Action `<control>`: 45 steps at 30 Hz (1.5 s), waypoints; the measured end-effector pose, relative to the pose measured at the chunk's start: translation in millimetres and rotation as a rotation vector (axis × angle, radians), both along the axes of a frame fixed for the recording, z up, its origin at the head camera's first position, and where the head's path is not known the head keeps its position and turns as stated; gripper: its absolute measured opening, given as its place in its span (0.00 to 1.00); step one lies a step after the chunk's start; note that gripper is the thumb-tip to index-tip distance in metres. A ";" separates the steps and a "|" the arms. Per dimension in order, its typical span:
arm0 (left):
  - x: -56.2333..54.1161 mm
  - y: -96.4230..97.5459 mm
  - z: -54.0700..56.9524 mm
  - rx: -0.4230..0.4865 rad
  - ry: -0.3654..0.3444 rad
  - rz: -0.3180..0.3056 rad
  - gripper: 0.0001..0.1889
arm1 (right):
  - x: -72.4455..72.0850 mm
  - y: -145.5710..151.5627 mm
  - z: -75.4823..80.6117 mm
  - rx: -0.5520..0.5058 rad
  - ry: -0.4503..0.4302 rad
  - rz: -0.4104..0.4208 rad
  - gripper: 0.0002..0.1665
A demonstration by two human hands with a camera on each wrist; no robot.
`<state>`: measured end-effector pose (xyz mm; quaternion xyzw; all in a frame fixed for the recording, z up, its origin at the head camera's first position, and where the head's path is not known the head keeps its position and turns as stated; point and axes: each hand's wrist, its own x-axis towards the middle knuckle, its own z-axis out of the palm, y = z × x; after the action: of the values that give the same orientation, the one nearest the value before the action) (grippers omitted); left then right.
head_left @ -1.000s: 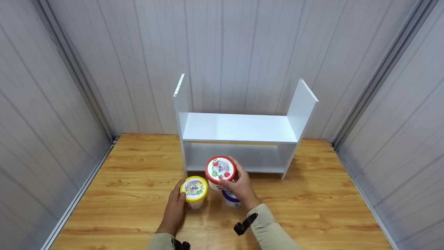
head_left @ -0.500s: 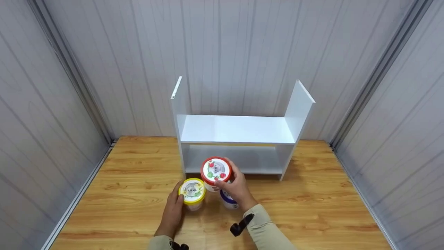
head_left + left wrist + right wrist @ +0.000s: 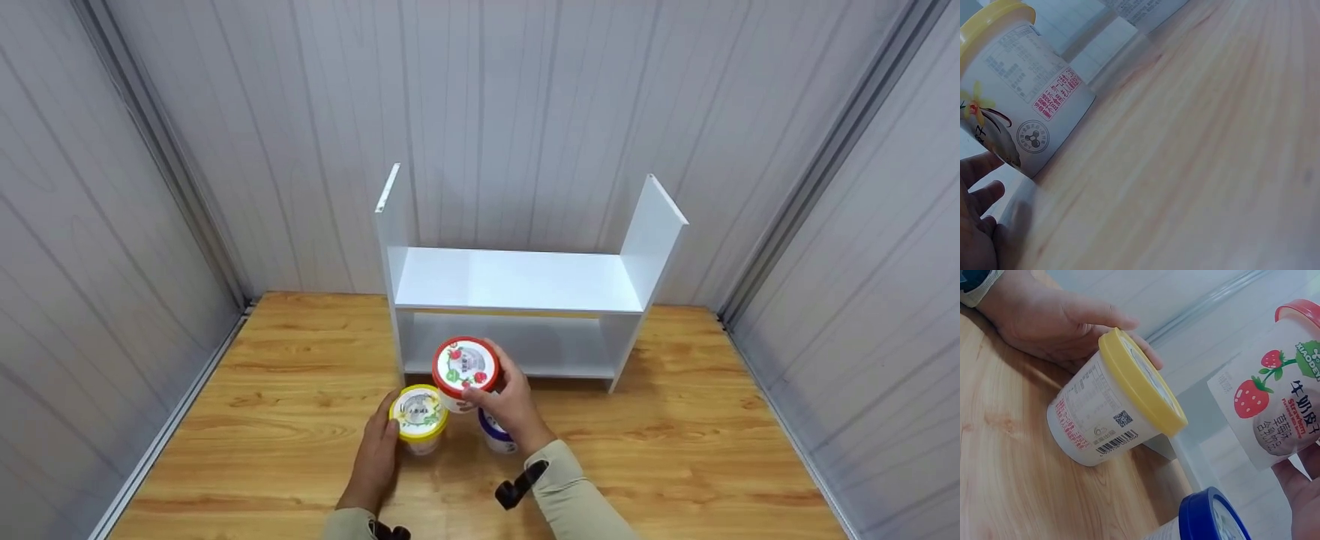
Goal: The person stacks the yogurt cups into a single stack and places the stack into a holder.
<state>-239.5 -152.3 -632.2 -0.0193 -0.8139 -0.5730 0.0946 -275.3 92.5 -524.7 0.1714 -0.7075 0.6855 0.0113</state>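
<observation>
My right hand grips a white tub with a red lid and holds it raised in front of the shelf. Strawberries are printed on that red-lidded tub's side in the right wrist view. My left hand is round the left side of a yellow-lidded tub, which stands upright on the table. In the right wrist view, the thumb and a finger of the left hand are at the yellow lid. A blue-lidded tub stands on the table, partly hidden under my right hand.
A white two-level shelf with tall side panels stands behind the tubs. The wooden table extends to both sides. Pale panelled walls enclose it at the back, left and right.
The red-lidded tub in my right hand has shifted slightly left, closer to the yellow-lidded tub. My left hand keeps its place on the yellow-lidded tub.
</observation>
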 end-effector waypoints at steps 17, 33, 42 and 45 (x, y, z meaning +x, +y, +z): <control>-0.6 -2.5 -2.0 -0.007 0.039 -0.009 0.27 | 1.6 -5.8 -1.5 -0.007 -0.003 0.040 0.56; -0.7 -0.2 -3.1 0.032 0.092 -0.026 0.26 | 2.6 -17.2 -4.1 0.019 -0.072 0.055 0.57; -2.5 0.1 -3.6 0.063 0.084 -0.045 0.26 | 4.8 -23.5 -5.0 -0.021 -0.087 0.076 0.59; -2.3 -0.9 -3.7 0.078 0.077 -0.052 0.26 | 6.8 -27.0 -6.6 -0.019 -0.086 0.088 0.59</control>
<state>-241.9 -153.2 -635.9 -0.0588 -0.7859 -0.6054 0.1116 -268.5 65.6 -531.3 0.1724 -0.6927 0.6987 -0.0478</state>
